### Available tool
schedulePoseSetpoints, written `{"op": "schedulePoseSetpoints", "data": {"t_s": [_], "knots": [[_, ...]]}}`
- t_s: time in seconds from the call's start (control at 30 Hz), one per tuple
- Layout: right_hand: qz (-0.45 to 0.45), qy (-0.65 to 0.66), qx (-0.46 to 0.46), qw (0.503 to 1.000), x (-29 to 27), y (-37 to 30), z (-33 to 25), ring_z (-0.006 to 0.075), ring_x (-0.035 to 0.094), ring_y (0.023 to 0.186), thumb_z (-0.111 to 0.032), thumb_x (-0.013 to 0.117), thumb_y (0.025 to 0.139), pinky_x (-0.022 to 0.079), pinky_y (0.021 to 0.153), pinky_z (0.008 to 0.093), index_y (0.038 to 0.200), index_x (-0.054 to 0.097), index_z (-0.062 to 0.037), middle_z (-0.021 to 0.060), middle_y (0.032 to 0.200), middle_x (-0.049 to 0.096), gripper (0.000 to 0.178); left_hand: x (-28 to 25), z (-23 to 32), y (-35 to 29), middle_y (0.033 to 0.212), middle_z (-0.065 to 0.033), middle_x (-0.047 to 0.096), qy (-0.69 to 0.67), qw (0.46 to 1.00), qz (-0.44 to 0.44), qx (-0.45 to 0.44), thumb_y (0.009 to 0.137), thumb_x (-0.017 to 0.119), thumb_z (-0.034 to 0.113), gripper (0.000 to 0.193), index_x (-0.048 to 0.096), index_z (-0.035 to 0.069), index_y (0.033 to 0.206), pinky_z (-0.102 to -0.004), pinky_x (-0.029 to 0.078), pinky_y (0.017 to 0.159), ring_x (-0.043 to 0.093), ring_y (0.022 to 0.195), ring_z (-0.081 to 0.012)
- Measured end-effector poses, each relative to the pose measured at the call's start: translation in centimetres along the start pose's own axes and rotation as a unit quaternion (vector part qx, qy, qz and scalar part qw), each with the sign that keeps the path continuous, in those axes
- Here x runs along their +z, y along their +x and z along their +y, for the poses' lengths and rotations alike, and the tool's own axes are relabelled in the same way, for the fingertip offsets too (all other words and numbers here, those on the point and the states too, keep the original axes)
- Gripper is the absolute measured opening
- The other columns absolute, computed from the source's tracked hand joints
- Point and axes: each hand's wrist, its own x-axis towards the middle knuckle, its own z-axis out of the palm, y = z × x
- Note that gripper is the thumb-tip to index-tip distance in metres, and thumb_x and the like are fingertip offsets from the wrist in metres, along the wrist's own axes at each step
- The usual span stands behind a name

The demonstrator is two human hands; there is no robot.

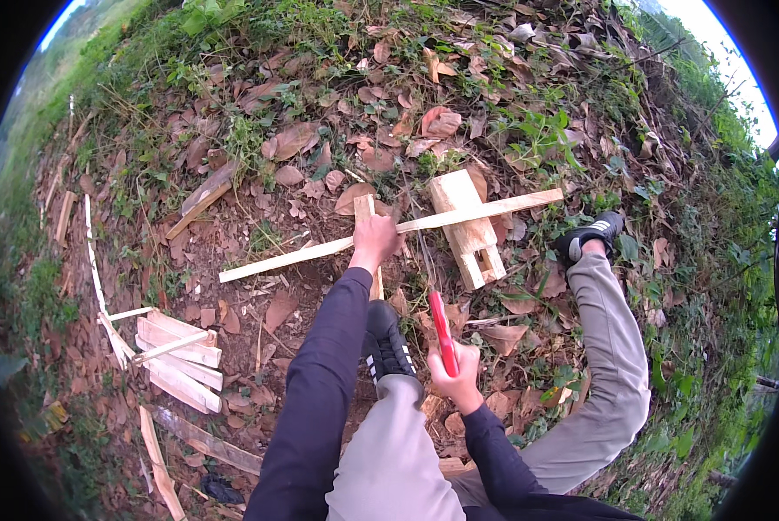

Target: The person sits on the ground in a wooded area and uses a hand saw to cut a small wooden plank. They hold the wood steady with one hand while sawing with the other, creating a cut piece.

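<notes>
A long pale wooden strip [294,258] lies crosswise in front of me. It rests across a thick notched wooden block [472,233] on the right and a narrow upright-lying piece of wood [364,207] on the left. My left hand [374,240] is closed around the strip where it crosses the narrow piece. In my right hand [456,378] is the red handle of a handsaw [442,326]. The saw's thin blade points away from me and meets the strip between my left hand and the block. How deep it has cut, I cannot tell.
My shoes stand near the wood, one [387,343] beside the narrow piece, the other [596,234] right of the block. Several cut boards [185,356] lie at the left, with a dark-edged plank [207,198] farther off. Dry leaves and green plants cover the ground.
</notes>
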Motion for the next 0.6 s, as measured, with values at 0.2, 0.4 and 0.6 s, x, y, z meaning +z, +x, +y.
{"op": "schedulePoseSetpoints", "data": {"t_s": [0.2,0.4,0.6], "knots": [[0.034,-0.003,0.015,0.999,-0.9,-0.7,-0.3,0.0153,0.054,0.041,-0.007,0.064,0.079,0.041,0.045,0.0325,0.064,0.058,-0.0019,0.0064,0.048,0.048,0.017,1.0,1.4,-1.6,0.069,-0.0157,0.069,0.002,0.998,0.069,-0.001,0.077,0.075,0.029,0.023,0.074,0.006,0.082,-0.0461,0.056,0.061,0.069,0.064,-0.0348],[0.015,0.019,0.050,0.998,-1.9,-0.9,-2.7,0.0131,0.048,0.039,-0.007,0.065,0.079,0.038,0.044,0.0323,0.060,0.051,-0.0025,0.0067,0.046,0.043,0.024,3.3,0.4,-1.4,0.067,-0.0097,0.069,0.022,0.992,0.125,-0.014,0.074,0.077,0.024,0.016,0.066,0.012,0.073,-0.0419,0.054,0.055,0.070,0.063,-0.0289],[0.026,0.017,0.066,0.997,-3.3,-3.5,-3.8,0.0103,0.049,0.040,-0.006,0.065,0.078,0.039,0.044,0.0304,0.059,0.054,-0.0019,0.0044,0.045,0.044,0.023,4.0,0.1,-2.3,0.072,-0.0080,0.067,0.012,0.977,0.210,0.020,0.069,0.075,0.012,0.019,0.061,0.011,0.081,-0.0401,0.052,0.064,0.068,0.069,-0.0267]]}}
